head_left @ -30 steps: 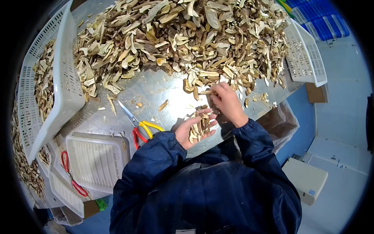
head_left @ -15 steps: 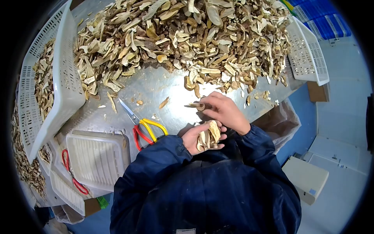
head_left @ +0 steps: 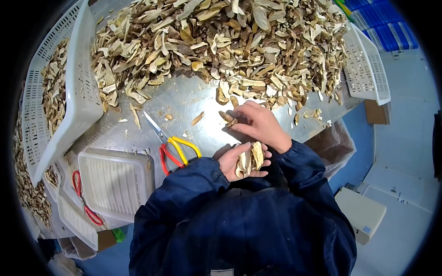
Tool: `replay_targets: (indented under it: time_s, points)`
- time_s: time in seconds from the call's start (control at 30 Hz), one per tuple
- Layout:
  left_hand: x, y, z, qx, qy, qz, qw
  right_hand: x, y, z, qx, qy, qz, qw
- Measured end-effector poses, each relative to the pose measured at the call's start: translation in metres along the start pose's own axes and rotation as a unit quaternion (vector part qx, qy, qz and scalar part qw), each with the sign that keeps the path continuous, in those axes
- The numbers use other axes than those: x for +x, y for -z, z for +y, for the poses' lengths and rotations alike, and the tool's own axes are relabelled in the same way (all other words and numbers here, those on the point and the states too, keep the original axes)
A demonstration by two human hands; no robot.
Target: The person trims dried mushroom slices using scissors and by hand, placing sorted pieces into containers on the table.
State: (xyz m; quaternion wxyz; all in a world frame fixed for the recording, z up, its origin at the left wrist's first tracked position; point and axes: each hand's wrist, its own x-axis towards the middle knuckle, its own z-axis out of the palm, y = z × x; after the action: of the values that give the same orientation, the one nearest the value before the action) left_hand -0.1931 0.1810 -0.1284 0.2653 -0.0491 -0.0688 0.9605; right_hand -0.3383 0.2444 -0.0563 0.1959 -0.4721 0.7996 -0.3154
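On your far left, a white perforated basket [head_left: 85, 92] is holding dried mushroom slices. Red-handled scissors [head_left: 83, 198] are lying beside a white ribbed tray [head_left: 115, 184] on the metal table [head_left: 184, 96]. Further right, larger scissors [head_left: 162, 137] are resting near your left sleeve [head_left: 186, 184], their blades pointing away from you — one handle is showing red, the other yellow. Beyond them, a large pile of dried mushroom slices [head_left: 207, 50] is spreading across the far side of the table.

Your left hand [head_left: 230, 161] is facing palm up, its fingers and thumb keeping hold of a small bundle of pale slices [head_left: 250, 160]. Just above and to the right, your right hand [head_left: 261, 125] is pinching a brown slice [head_left: 227, 117] between thumb and fingers, near the pile's front edge.

Right of your hands, a plastic-lined bin [head_left: 330, 149] is standing below the table edge. A second perforated basket [head_left: 361, 62] is sitting beside the pile — blue packages [head_left: 384, 27] are showing behind it.
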Motion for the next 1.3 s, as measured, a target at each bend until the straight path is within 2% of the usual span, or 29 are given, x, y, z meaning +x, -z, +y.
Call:
replay_targets:
  time_s: [0.07,0.13,0.17,0.2,0.27,0.33,0.4,0.43,0.53,0.6,0.63,0.67,0.8,0.83,0.93,1.03,1.13,1.17,1.2,1.27,1.3]
  points:
    - [0.0,-0.004,0.002,0.033,0.012,0.003,0.999,0.007,-0.011,-0.004,-0.084,0.056,0.002,0.995]
    - [-0.001,-0.004,0.001,0.041,0.016,0.003,0.999,0.012,-0.019,-0.001,-0.104,0.024,-0.044,0.993]
    - [0.0,-0.001,0.0,0.019,0.006,-0.008,1.0,0.012,-0.018,0.001,-0.056,0.039,0.001,0.998]
    - [0.0,0.001,0.001,0.004,-0.015,-0.01,1.0,0.013,-0.012,0.006,-0.039,-0.01,-0.003,0.999]
    - [0.003,0.003,0.006,-0.052,-0.053,0.013,0.997,0.005,0.011,0.006,0.048,-0.027,0.084,0.995]
    - [0.002,-0.004,0.012,-0.049,-0.115,0.03,0.992,-0.014,0.04,-0.019,0.162,-0.096,0.039,0.981]
    - [0.0,-0.014,0.016,-0.081,-0.139,0.054,0.986,-0.033,0.054,-0.027,0.164,-0.07,-0.004,0.984]
    - [0.001,-0.009,0.018,-0.067,-0.15,0.024,0.986,-0.045,0.052,-0.026,0.147,-0.067,0.052,0.985]
    - [-0.002,-0.006,0.017,-0.106,-0.153,0.016,0.982,-0.092,0.065,-0.006,0.11,-0.206,-0.046,0.971]
    - [-0.003,-0.004,0.017,-0.099,-0.15,0.014,0.984,-0.121,0.049,0.006,0.081,-0.107,-0.122,0.984]
    - [-0.003,-0.005,0.017,-0.098,-0.147,0.02,0.984,-0.129,0.04,-0.001,-0.037,-0.139,-0.21,0.967]
    - [-0.003,-0.006,0.017,-0.096,-0.144,0.027,0.985,-0.144,0.021,0.002,-0.102,-0.19,-0.248,0.944]
    - [-0.003,-0.008,0.016,-0.088,-0.143,0.039,0.985,-0.16,-0.041,0.001,-0.178,-0.315,-0.114,0.925]
    - [-0.004,-0.01,0.016,-0.094,-0.142,0.063,0.983,-0.156,-0.049,0.0,-0.183,-0.325,-0.102,0.922]
    - [-0.003,-0.005,0.016,-0.088,-0.138,0.043,0.986,-0.153,-0.058,0.005,-0.181,-0.349,-0.114,0.912]
    - [-0.003,-0.004,0.016,-0.075,-0.139,0.061,0.986,-0.159,-0.057,0.006,-0.164,-0.338,-0.087,0.923]
    - [-0.003,-0.004,0.016,-0.06,-0.137,0.074,0.986,-0.167,-0.046,0.024,0.031,-0.244,0.058,0.968]
    - [-0.003,-0.004,0.016,-0.058,-0.137,0.077,0.986,-0.168,-0.017,0.018,0.254,-0.389,-0.03,0.885]
    - [-0.004,-0.004,0.015,-0.057,-0.137,0.08,0.986,-0.175,-0.005,0.03,0.37,-0.409,-0.033,0.833]
    - [-0.002,-0.006,0.013,-0.052,-0.134,0.089,0.986,-0.175,0.02,0.027,0.432,-0.401,0.062,0.805]
    - [-0.001,-0.007,0.01,-0.047,-0.133,0.104,0.984,-0.167,0.028,0.02,0.412,-0.388,0.082,0.82]
